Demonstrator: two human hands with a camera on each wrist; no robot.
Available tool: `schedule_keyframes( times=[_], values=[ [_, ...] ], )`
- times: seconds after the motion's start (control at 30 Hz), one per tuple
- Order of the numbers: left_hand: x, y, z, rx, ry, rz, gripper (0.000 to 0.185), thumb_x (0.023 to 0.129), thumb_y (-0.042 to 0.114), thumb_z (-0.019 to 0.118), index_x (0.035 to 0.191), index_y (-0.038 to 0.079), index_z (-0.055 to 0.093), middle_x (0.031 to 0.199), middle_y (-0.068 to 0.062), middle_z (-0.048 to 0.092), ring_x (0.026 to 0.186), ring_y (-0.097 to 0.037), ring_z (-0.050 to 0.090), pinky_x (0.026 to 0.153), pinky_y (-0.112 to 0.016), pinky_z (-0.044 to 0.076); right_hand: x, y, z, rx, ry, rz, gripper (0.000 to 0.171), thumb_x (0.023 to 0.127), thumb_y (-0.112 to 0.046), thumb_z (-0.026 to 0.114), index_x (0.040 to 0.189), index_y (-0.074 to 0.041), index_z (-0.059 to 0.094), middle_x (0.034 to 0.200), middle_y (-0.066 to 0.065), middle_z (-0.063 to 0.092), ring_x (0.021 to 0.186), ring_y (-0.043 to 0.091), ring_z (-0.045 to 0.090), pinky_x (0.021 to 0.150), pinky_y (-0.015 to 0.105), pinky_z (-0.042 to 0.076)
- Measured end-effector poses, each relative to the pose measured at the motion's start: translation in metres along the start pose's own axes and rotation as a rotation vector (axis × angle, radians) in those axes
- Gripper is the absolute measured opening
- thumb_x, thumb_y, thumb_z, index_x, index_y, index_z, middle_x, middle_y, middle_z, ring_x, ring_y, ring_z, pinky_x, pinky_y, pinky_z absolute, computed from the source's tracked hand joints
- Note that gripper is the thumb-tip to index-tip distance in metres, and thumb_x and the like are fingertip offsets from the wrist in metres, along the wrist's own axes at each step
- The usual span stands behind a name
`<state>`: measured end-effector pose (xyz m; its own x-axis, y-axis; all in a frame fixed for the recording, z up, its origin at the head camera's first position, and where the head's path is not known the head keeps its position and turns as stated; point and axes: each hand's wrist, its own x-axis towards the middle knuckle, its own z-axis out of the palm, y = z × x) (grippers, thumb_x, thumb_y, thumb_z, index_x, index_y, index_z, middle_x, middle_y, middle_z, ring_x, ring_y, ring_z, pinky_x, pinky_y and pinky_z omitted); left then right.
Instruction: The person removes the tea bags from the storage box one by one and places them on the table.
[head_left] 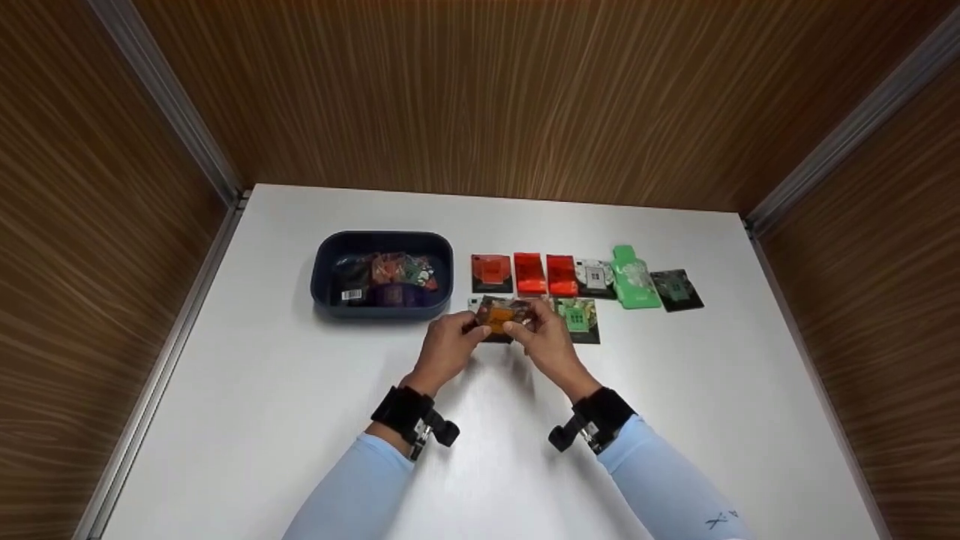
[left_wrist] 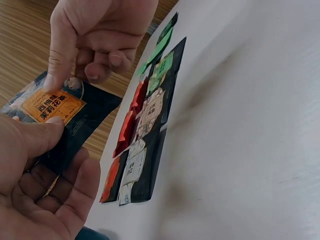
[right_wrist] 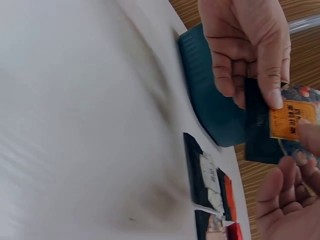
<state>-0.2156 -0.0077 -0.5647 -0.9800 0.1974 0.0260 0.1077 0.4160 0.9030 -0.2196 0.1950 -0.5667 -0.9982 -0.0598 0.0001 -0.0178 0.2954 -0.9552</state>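
A dark flat sachet with an orange label (head_left: 499, 320) and a floral print is held above the table between both hands. My left hand (head_left: 444, 349) pinches one end, thumb on top and fingers behind. From the other side my right hand (head_left: 553, 346) pinches it, its thumb on the label (right_wrist: 292, 120). Below the hands lies a row of sachets: one with a white label (left_wrist: 135, 165), one with a beige label (left_wrist: 151, 112) and one with a green label (head_left: 577, 320). In the head view the hands partly cover the first two.
A navy bin (head_left: 321, 300) at the left holds clear-wrapped packets and a purple item. Behind the hands runs another row: an orange-labelled sachet (head_left: 492, 273), red packets (head_left: 529, 273), a white-and-black sachet (head_left: 595, 277), a green bottle-shaped pack (head_left: 635, 282) and a dark sachet (head_left: 677, 290).
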Motion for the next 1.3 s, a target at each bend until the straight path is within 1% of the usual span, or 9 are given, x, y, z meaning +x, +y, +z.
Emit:
schedule_keyframes(
  times=[0.1,0.23,0.33,0.5,0.67,0.8,0.97,1.13,1.3],
  values=[
    [-0.002,0.001,0.001,-0.022,0.006,-0.015,0.024,0.103,0.024,0.070,0.082,0.013,0.065,0.074,0.004,0.060,0.066,-0.013,0.051,0.062,-0.028,0.039,-0.004,0.008,0.000,0.036,-0.035,0.056,0.014,0.096,-0.009,0.077,0.105,-0.002,0.069,0.089,0.005,0.067,0.065,0.019,0.056,0.053,0.025,0.046],
    [-0.004,0.002,0.003,-0.034,-0.025,-0.042,0.020,0.103,0.026,0.070,0.088,0.013,0.069,0.080,0.001,0.066,0.069,-0.013,0.054,0.063,-0.029,0.041,-0.008,0.015,-0.001,0.087,-0.014,0.075,0.011,0.098,-0.007,0.074,0.092,-0.001,0.067,0.080,0.004,0.063,0.062,0.021,0.055,0.054,0.027,0.046],
    [-0.004,0.000,0.005,-0.005,-0.060,-0.048,0.016,0.103,0.025,0.071,0.093,0.012,0.073,0.087,-0.001,0.072,0.071,-0.013,0.055,0.065,-0.030,0.043,-0.010,0.019,-0.004,0.123,0.030,0.082,0.010,0.099,-0.006,0.073,0.092,-0.001,0.067,0.077,0.004,0.061,0.059,0.019,0.054,0.054,0.027,0.046],
    [-0.007,-0.004,0.010,0.091,-0.114,-0.007,0.010,0.102,0.020,0.070,0.097,0.014,0.076,0.093,-0.002,0.075,0.077,-0.013,0.061,0.072,-0.033,0.049,-0.014,0.026,-0.016,0.134,0.123,0.119,0.006,0.099,-0.006,0.072,0.097,-0.001,0.069,0.076,0.008,0.062,0.055,0.013,0.052,0.051,0.025,0.043],
    [-0.014,-0.007,0.015,0.178,-0.183,0.034,0.008,0.101,0.013,0.070,0.101,0.011,0.078,0.098,-0.003,0.077,0.090,-0.021,0.069,0.083,-0.038,0.055,-0.018,0.040,-0.043,0.090,0.213,0.183,0.012,0.101,-0.009,0.071,0.106,0.002,0.069,0.079,0.003,0.067,0.055,0.013,0.050,0.050,0.023,0.041],
    [-0.020,-0.008,0.021,0.270,-0.258,0.065,0.008,0.098,0.009,0.073,0.103,0.007,0.079,0.102,-0.006,0.078,0.098,-0.026,0.072,0.087,-0.041,0.056,-0.020,0.054,-0.073,0.034,0.266,0.235,0.018,0.104,-0.014,0.068,0.112,0.002,0.069,0.082,0.001,0.069,0.056,0.012,0.052,0.050,0.023,0.042],
    [-0.025,-0.011,0.027,0.384,-0.295,0.125,0.011,0.096,0.005,0.071,0.103,0.008,0.080,0.102,-0.006,0.077,0.101,-0.025,0.071,0.089,-0.038,0.057,-0.021,0.067,-0.111,-0.016,0.341,0.287,0.025,0.106,-0.019,0.066,0.118,0.003,0.069,0.086,0.001,0.069,0.060,0.014,0.057,0.052,0.024,0.047],
    [-0.027,-0.014,0.028,0.413,-0.336,0.112,0.017,0.093,0.004,0.073,0.109,0.008,0.079,0.105,-0.007,0.074,0.102,-0.025,0.067,0.091,-0.037,0.055,-0.020,0.073,-0.141,-0.031,0.410,0.352,0.031,0.106,-0.025,0.066,0.124,0.000,0.068,0.090,0.003,0.068,0.063,0.013,0.061,0.053,0.026,0.051],
    [-0.028,-0.015,0.028,0.449,-0.360,0.119,0.021,0.092,0.006,0.076,0.113,0.009,0.078,0.107,-0.007,0.071,0.100,-0.025,0.064,0.091,-0.037,0.053,-0.017,0.079,-0.158,-0.031,0.406,0.385,0.032,0.105,-0.030,0.066,0.122,-0.002,0.069,0.086,0.005,0.069,0.055,0.010,0.057,0.048,0.025,0.046]
  ],
)
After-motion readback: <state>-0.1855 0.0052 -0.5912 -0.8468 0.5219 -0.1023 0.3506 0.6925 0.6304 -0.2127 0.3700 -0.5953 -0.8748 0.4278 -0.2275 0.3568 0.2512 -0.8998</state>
